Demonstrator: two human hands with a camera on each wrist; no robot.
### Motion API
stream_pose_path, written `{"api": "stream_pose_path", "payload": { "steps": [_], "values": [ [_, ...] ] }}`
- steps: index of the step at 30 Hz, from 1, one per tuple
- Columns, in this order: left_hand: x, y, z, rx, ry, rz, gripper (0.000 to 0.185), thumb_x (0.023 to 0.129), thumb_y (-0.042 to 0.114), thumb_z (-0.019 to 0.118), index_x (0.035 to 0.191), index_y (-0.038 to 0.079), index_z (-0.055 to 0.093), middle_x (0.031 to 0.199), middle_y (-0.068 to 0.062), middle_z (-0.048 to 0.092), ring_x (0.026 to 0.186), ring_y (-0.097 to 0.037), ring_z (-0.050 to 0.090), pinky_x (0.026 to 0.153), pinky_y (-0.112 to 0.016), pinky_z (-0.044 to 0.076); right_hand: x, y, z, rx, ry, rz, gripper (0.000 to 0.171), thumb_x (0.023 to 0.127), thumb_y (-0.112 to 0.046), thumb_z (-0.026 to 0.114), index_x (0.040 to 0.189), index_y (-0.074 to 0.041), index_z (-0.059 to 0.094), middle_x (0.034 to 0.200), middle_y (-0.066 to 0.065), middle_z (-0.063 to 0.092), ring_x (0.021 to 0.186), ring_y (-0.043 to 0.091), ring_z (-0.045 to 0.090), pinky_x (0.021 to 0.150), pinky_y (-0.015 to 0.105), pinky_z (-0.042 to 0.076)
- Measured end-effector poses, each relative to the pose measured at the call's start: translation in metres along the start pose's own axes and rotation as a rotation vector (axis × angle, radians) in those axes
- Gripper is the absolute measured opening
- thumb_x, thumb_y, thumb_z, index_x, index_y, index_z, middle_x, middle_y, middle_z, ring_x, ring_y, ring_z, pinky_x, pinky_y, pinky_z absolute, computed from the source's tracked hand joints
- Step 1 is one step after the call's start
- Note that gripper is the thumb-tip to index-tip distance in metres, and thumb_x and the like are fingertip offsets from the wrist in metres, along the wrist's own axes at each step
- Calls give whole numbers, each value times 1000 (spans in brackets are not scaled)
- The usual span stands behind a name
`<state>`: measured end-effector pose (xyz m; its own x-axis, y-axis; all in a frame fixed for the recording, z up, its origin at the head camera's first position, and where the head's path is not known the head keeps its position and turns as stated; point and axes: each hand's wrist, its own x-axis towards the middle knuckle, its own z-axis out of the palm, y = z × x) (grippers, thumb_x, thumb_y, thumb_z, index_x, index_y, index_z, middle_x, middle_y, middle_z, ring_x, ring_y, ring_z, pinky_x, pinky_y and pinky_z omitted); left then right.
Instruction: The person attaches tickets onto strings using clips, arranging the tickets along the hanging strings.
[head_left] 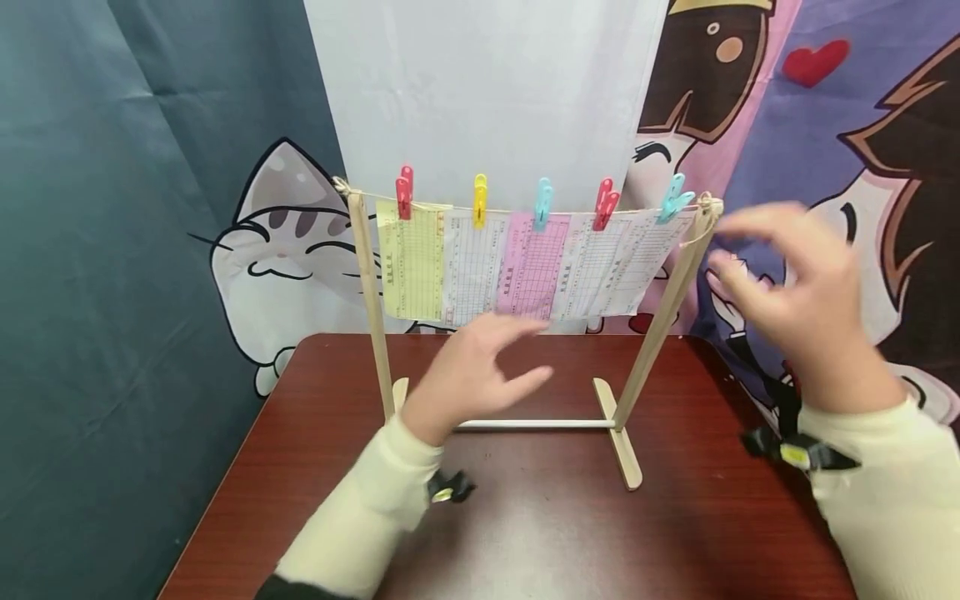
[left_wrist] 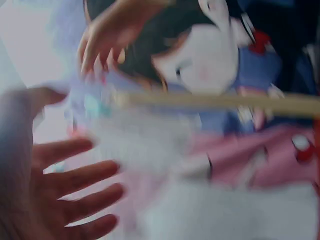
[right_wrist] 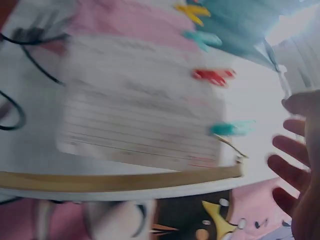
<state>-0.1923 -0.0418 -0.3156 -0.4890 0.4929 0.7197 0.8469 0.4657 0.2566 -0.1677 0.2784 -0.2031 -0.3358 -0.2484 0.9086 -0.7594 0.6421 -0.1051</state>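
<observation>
A string (head_left: 442, 204) runs between two wooden posts of a small drying rack. Slips of paper hang from it by plastic clothespins: a yellow slip (head_left: 411, 271), a pink slip (head_left: 533, 267) and several white ones. The clothespins include a yellow one (head_left: 480, 200), red ones and light blue ones. My left hand (head_left: 472, 375) hovers in front of the rack, below the slips, thumb and fingers apart around nothing. Beside the right post (head_left: 663, 333), my right hand (head_left: 806, 292) is raised, fingers bent loosely, holding nothing. The light blue clothespin (right_wrist: 232, 128) nearest that post grips a white slip (right_wrist: 135, 125).
The rack stands on a dark red-brown table (head_left: 517, 517), its wooden feet (head_left: 624, 458) joined by a white bar (head_left: 536, 424). Behind it hang a grey-green curtain (head_left: 97, 292) and cloths printed with cartoon figures. Black straps with cameras sit on both wrists.
</observation>
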Motion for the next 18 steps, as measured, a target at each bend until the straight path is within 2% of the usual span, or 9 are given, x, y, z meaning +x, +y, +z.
{"api": "stream_pose_path", "payload": {
  "steps": [2, 4, 5, 8, 10, 12, 14, 16, 18],
  "values": [
    [-33, -20, -12, 44, -178, -77, 58, 85, 53, 67, 132, 20, 61, 126, 6, 63, 116, -12, 56, 101, -35, 43, -33, -3, 8, 10, -125, -24, 32, 77, -22, 78, 98, 2, 74, 92, 15, 72, 93, 11, 63, 91, 21, 43],
    [-67, -38, -22, 105, -298, -181, 66, 83, 61, 66, 137, 25, 57, 129, 7, 61, 120, -14, 53, 102, -42, 40, -75, 2, 16, -72, -334, 14, 42, 77, -33, 79, 106, -3, 73, 97, 11, 72, 96, 17, 64, 91, 31, 46],
    [-83, -46, -25, 129, -342, -240, 69, 81, 63, 66, 138, 26, 55, 131, 6, 59, 122, -16, 51, 103, -45, 37, -97, 5, 20, -132, -447, 56, 51, 76, -41, 79, 113, -7, 71, 103, 10, 71, 100, 22, 63, 93, 40, 45],
    [-130, -61, -30, 192, -405, -399, 80, 76, 69, 67, 143, 30, 49, 139, 1, 52, 128, -24, 45, 107, -55, 27, -163, 12, 31, -313, -737, 224, 80, 74, -68, 71, 132, -14, 60, 121, 13, 63, 112, 36, 56, 86, 60, 41],
    [-155, -65, -28, 231, -423, -485, 89, 71, 74, 67, 147, 33, 43, 145, -5, 47, 133, -33, 40, 108, -63, 19, -201, 14, 38, -374, -853, 329, 92, 73, -80, 61, 142, -20, 51, 132, 16, 55, 121, 41, 48, 86, 65, 38],
    [-174, -67, -22, 280, -444, -551, 99, 66, 82, 63, 150, 37, 37, 149, -10, 41, 137, -40, 33, 107, -71, 13, -229, 15, 45, -403, -896, 395, 101, 68, -87, 56, 147, -26, 43, 141, 18, 46, 127, 45, 40, 89, 69, 34],
    [-189, -66, -15, 311, -466, -597, 106, 62, 89, 58, 152, 40, 31, 151, -13, 37, 140, -45, 26, 105, -75, 9, -246, 14, 51, -414, -891, 428, 107, 63, -91, 55, 149, -29, 39, 148, 19, 36, 132, 48, 31, 90, 74, 29],
    [-201, -65, -9, 338, -493, -631, 110, 59, 94, 52, 153, 41, 28, 154, -15, 33, 143, -47, 20, 104, -76, 7, -254, 13, 58, -415, -867, 434, 112, 59, -93, 56, 150, -30, 38, 152, 18, 30, 135, 50, 26, 91, 78, 23],
    [-210, -62, -6, 351, -508, -666, 114, 57, 96, 52, 153, 39, 28, 157, -17, 28, 144, -47, 15, 104, -77, 4, -257, 11, 65, -417, -849, 426, 115, 56, -94, 56, 150, -29, 38, 154, 17, 27, 137, 50, 23, 92, 81, 19]
  ]
}}
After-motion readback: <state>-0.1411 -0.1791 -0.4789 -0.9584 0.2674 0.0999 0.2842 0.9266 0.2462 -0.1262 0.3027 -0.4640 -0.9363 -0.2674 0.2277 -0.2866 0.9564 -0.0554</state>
